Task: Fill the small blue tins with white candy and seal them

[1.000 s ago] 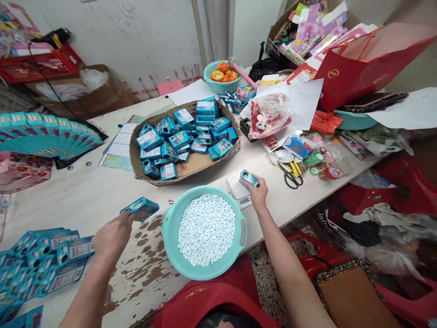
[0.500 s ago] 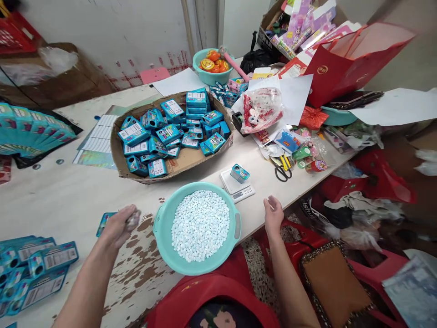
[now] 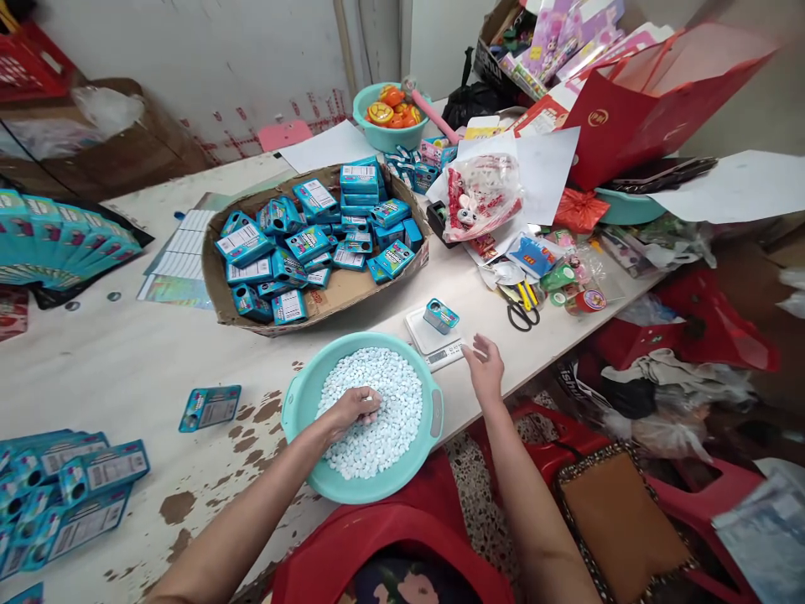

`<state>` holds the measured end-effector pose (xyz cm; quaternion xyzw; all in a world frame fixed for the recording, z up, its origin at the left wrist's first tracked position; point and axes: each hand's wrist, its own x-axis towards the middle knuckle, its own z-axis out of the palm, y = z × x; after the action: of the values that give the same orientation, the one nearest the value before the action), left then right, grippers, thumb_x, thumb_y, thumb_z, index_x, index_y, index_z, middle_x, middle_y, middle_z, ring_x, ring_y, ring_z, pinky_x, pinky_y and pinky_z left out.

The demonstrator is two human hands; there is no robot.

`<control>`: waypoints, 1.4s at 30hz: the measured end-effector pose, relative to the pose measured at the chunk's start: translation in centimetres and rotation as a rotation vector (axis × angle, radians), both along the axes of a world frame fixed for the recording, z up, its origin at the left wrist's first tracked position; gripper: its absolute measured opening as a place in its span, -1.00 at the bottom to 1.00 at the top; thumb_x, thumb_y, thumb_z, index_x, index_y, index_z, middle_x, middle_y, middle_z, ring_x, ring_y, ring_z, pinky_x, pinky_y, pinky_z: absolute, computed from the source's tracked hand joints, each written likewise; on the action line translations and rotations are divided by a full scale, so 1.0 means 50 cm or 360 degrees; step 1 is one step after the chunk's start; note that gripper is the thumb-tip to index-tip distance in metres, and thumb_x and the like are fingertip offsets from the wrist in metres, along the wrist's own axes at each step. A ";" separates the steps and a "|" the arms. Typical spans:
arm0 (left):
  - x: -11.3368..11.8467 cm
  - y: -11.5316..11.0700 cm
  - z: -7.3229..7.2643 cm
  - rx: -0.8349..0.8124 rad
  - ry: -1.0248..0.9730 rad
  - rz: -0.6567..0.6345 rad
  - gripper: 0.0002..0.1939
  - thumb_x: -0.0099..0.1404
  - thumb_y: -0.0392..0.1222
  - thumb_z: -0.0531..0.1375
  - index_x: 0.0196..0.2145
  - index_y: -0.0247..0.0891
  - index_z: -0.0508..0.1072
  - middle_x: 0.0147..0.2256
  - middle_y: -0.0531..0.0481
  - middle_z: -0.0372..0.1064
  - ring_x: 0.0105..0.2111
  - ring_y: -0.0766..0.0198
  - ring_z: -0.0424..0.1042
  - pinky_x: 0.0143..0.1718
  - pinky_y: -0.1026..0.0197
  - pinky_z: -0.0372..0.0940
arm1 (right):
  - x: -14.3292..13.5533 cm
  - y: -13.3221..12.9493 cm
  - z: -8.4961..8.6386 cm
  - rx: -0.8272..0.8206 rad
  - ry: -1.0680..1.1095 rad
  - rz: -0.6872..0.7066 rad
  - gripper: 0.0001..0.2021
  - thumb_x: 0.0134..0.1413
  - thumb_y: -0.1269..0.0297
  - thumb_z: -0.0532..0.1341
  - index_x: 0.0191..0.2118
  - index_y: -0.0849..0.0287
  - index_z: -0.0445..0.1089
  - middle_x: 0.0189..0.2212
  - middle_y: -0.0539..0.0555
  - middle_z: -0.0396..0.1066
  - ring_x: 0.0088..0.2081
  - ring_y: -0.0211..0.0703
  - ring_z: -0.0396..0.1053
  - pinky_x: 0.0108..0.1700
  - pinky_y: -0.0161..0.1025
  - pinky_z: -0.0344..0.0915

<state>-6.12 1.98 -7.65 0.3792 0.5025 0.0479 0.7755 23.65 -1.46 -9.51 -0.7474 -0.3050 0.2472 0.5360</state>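
My left hand (image 3: 353, 411) is over the turquoise basin (image 3: 306, 369), just above the small white candies (image 3: 371, 449) that fill it. Its fingers are curled closed, and a pale candy shows between the tips. To the right of the basin, my right hand (image 3: 484, 365) is held with thumb and fingers apart, nothing in it, close to the front corner of a white digital scale (image 3: 445, 355). A small blue box with a clear side (image 3: 441, 316) stands on the scale's plate. One flat blue box (image 3: 210, 408) lies alone on the table at left.
Behind the basin is a cardboard tray (image 3: 251, 325) heaped with small blue boxes. More boxes are stacked at the left edge (image 3: 75, 495). Scissors (image 3: 521, 312), wrapped toys and a red paper bag (image 3: 641, 109) crowd the right. A red stool (image 3: 547, 436) stands beside the table.
My left hand has moved right, from the lone blue box to above the candies in the basin, uncovering that box. My right hand has shifted up and left towards the scale.
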 end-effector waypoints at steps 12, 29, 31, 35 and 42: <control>0.058 0.123 0.224 0.1477 0.0419 -0.0536 -0.84 0.22 -0.21 0.05 -0.34 -0.26 0.41 -0.35 0.00 0.37 -0.34 0.27 0.32 -0.31 0.24 0.20 | -0.095 0.091 0.136 0.0201 -0.0465 0.0618 -0.64 -0.04 0.16 0.30 -0.07 0.07 0.39 -0.15 0.08 0.43 -0.09 -0.05 0.37 -0.03 -0.15 0.29; 0.041 0.079 0.263 0.1977 0.0418 -0.1035 -0.75 0.27 -0.37 -0.03 -0.17 -0.24 0.37 -0.24 -0.07 0.31 -0.23 0.21 0.32 -0.22 0.20 0.20 | -0.216 -0.022 0.171 -0.0011 -0.0504 0.1056 -0.63 -0.09 0.30 0.32 -0.08 0.02 0.40 -0.17 0.05 0.47 -0.12 -0.01 0.41 -0.08 -0.09 0.32; 0.033 0.074 0.258 0.1953 0.0384 -0.0973 -0.77 0.26 -0.34 0.01 -0.18 -0.23 0.39 -0.26 -0.05 0.31 -0.25 0.22 0.31 -0.23 0.21 0.20 | -0.228 -0.026 0.168 -0.0024 -0.0462 0.1066 -0.64 -0.11 0.29 0.33 -0.10 0.03 0.41 -0.18 0.05 0.47 -0.12 0.00 0.41 -0.08 -0.08 0.32; -0.002 0.073 0.231 0.1814 0.0321 -0.0644 -0.88 0.23 -0.30 0.07 -0.31 -0.26 0.41 -0.34 0.00 0.34 -0.30 0.26 0.33 -0.25 0.24 0.21 | -0.241 -0.037 0.155 -0.0078 -0.0333 0.1053 -0.64 -0.14 0.22 0.35 -0.12 0.03 0.43 -0.20 0.04 0.48 -0.14 -0.01 0.42 -0.08 -0.08 0.33; -0.073 0.015 0.166 0.1854 0.0561 -0.0603 -0.53 0.17 -0.29 0.17 0.06 -0.19 0.29 0.07 -0.16 0.26 0.07 0.03 0.21 0.06 -0.03 0.14 | -0.259 -0.072 0.127 -0.0063 -0.0045 0.0952 -0.61 -0.16 0.18 0.38 -0.12 0.08 0.43 -0.18 0.07 0.47 -0.13 -0.01 0.42 -0.05 -0.08 0.33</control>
<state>-9.76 2.73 0.63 0.8233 0.4384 0.1122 0.3426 10.69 -5.05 -3.15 -0.6380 -0.5142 0.3895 0.4205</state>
